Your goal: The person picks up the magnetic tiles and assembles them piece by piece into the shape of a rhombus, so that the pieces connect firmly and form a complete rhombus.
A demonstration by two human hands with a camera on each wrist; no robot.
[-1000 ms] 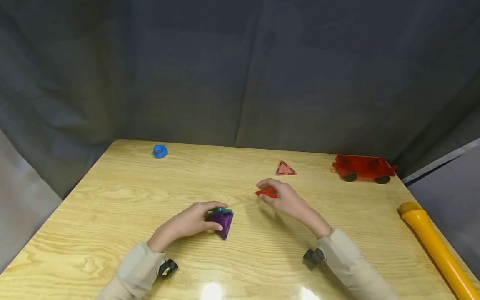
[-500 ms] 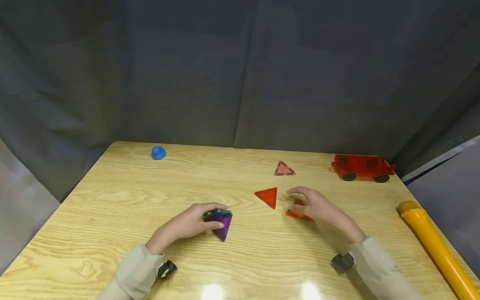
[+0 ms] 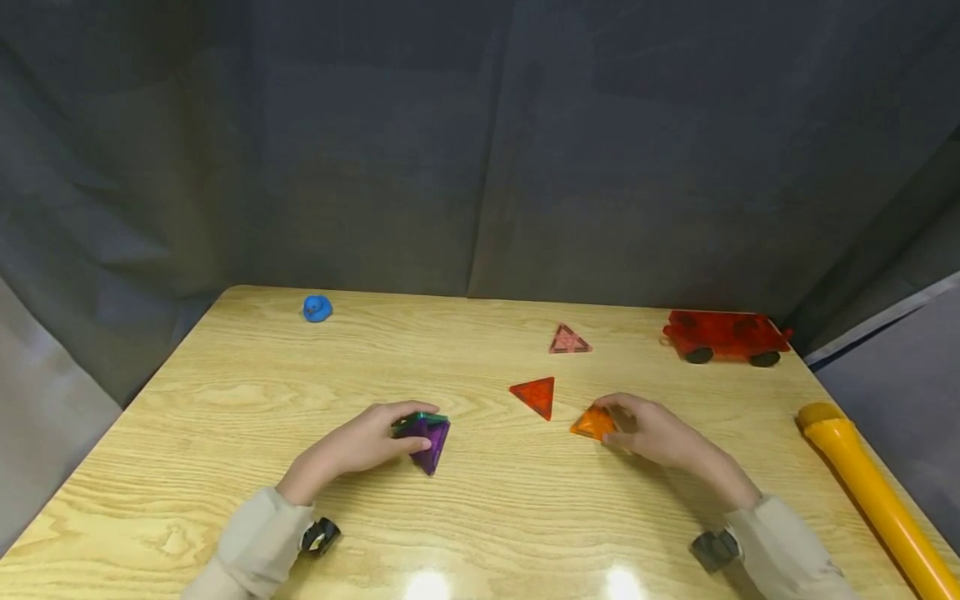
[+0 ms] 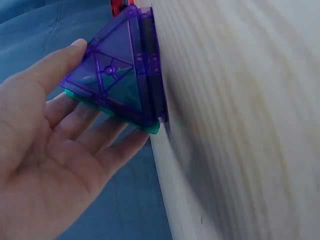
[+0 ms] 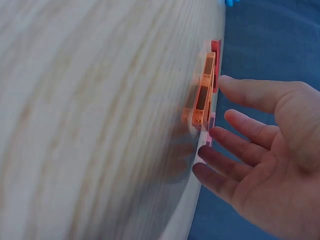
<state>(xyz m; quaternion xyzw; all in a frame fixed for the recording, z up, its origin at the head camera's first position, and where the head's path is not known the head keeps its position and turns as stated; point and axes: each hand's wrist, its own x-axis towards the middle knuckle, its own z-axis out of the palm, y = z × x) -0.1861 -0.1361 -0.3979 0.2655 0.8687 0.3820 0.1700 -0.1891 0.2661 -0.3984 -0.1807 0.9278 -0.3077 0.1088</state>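
My left hand [image 3: 360, 447] holds joined triangular magnetic tiles, with the thumb on a purple tile [image 4: 112, 70] and the fingers behind a green tile [image 4: 112, 113]. The joined tiles stand tilted up on the table. Over an orange triangular tile [image 3: 592, 423], my right hand [image 3: 651, 430] hovers with thumb and fingers spread around its right side. From the right wrist view, the fingers look apart from the orange tile [image 5: 204, 91], which lies flat. A red triangular tile [image 3: 536, 396] lies between the two hands, and a pink triangular tile [image 3: 569, 340] is farther back.
A blue toy duck [image 3: 317, 308] sits at the back left of the wooden table [image 3: 247, 392]. At the back right stands a red toy wagon [image 3: 726, 335] with black wheels. A yellow tube [image 3: 873, 492] lies along the right edge. Dark curtains [image 3: 375, 150] hang behind.
My right hand has let go of the red tile and moved right and nearer to the orange tile. My left hand has shifted slightly left with the purple and green tiles.
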